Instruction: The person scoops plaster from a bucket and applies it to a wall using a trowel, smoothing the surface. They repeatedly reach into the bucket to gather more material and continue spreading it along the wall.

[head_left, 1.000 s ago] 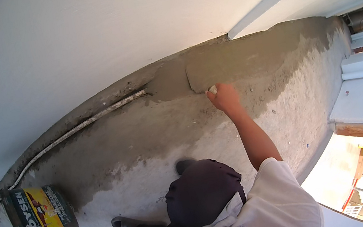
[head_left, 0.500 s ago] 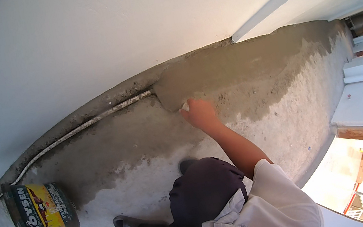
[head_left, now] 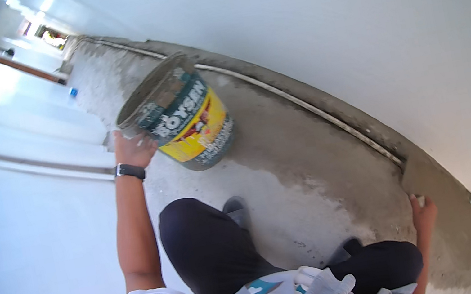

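My left hand (head_left: 134, 150) is closed on the rim of a dark green plastic bucket (head_left: 195, 130) with a yellow label, its upper part crusted with grey cement. The bucket's mouth leans to the upper left; whether its base rests on the floor I cannot tell. At the lower right, my right hand (head_left: 425, 217) is closed around a small pale thing (head_left: 421, 200), mostly hidden by the fingers. It is beside a smooth strip of wet grey mortar (head_left: 444, 189) along the wall's foot. A thin pale pipe (head_left: 304, 105) runs up to where that strip begins.
A white wall (head_left: 345, 20) rises along the right side. Rough concrete floor (head_left: 282, 195), damp near the pipe, stretches to the far upper left. Another white wall (head_left: 31, 202) stands at left. A small blue item (head_left: 73, 92) lies far off.
My view has swung left toward the bucket. My left hand, earlier low beside the bucket, now grips its rim, and the bucket leans. My right hand remains near the mortar strip's end.
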### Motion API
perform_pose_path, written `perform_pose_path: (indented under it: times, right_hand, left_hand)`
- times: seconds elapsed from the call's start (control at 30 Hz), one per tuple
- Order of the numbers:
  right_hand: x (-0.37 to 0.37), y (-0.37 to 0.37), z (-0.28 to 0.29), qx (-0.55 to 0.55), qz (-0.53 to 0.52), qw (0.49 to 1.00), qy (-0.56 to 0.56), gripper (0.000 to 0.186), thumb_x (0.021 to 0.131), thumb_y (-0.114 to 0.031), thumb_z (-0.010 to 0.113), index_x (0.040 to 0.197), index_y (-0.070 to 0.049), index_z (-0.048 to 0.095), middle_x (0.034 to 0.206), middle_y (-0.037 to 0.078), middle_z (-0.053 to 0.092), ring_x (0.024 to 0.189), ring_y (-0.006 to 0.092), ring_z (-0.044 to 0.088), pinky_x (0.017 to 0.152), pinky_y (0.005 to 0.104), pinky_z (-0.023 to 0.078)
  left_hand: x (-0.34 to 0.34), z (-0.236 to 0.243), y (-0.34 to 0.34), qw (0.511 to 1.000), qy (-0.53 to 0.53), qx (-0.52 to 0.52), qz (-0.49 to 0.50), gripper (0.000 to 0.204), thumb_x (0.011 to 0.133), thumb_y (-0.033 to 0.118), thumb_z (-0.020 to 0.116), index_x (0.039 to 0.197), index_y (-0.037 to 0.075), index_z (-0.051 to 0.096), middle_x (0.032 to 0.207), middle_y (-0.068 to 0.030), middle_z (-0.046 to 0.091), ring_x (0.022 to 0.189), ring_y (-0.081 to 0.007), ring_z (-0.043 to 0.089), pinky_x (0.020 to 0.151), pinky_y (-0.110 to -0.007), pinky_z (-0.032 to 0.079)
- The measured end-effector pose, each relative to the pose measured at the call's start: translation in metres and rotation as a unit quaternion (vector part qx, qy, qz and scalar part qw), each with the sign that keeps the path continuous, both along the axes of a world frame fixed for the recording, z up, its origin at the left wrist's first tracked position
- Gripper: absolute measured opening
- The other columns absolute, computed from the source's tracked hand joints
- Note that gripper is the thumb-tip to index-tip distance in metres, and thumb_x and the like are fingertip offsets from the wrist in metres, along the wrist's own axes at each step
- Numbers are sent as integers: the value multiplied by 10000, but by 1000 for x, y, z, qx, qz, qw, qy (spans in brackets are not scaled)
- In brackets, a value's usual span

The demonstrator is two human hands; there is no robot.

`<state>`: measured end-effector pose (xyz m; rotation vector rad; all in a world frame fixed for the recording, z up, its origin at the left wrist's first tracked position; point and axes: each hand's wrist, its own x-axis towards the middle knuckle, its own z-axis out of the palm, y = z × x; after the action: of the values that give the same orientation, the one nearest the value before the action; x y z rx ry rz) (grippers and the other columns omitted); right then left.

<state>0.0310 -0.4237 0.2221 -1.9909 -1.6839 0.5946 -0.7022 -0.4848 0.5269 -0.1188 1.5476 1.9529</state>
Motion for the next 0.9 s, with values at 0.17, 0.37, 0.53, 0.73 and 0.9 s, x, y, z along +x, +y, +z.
perform_pose_path:
  times: [0.17,0.37,0.53,0.73,0.9]
  right_hand:
    - [9,61,15,-33,35,998,-40,460,903,-374,715,886,78,630,789,295,617,729,406,638,637,451,450]
    - [-18,131,40,23,77,991,-110,518,893,-413,707,756,65,564,656,270,534,600,406,549,580,476,397]
    - [-82,170,79,-32,191,970,-147,504,894,-426,686,734,37,571,635,244,539,627,451,541,609,504,424]
    - [-165,155,162,38,287,945,-154,273,857,-270,644,848,3,628,790,242,625,825,457,602,738,523,475]
    - [-228,163,207,44,337,926,-162,266,856,-210,690,978,-7,568,889,206,631,889,420,612,789,498,475]
  left_hand:
    - [-41,-26,24,996,3,-1,-87,1146,918,825,282,1542,-120,104,1451,-223,384,1215,-309,472,1066,-431,418]
    - [-90,-35,94,988,-2,-44,-146,1051,908,843,252,1231,-131,478,1088,-135,575,994,-261,557,934,-378,497]
    - [-118,-40,151,974,22,-86,-209,1038,902,856,213,1178,-86,551,1119,-153,657,1048,-259,603,947,-406,486]
    - [-113,-13,158,934,118,-129,-312,881,942,798,292,1052,-11,621,1024,-133,700,943,-258,648,903,-395,497]
    - [-89,-3,174,897,178,-126,-384,747,986,705,376,962,12,653,907,-105,706,833,-222,636,812,-350,501]
